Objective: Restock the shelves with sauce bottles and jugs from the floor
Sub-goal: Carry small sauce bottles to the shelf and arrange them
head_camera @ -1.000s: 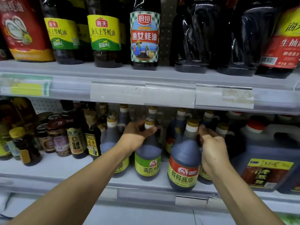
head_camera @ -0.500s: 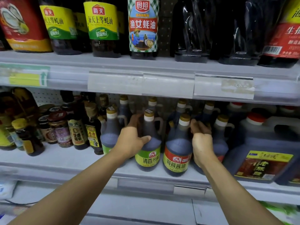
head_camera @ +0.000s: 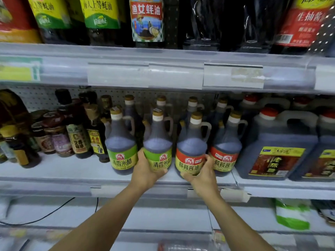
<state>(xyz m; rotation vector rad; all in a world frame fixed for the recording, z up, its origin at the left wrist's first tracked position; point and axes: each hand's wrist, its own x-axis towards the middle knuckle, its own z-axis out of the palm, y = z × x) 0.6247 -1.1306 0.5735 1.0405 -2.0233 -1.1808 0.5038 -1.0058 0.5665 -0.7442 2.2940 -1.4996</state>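
On the middle shelf (head_camera: 54,171), the front row has two green-label jugs (head_camera: 121,142), two red-label jugs (head_camera: 190,142) and, at the right, two big dark jugs (head_camera: 279,142) with red caps.

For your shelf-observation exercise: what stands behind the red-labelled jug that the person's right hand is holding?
Behind the red-labelled jug held by the right hand stand more jugs in a row: tan caps and white necks show. Their bodies and labels are covered, so their number and kind cannot be told.
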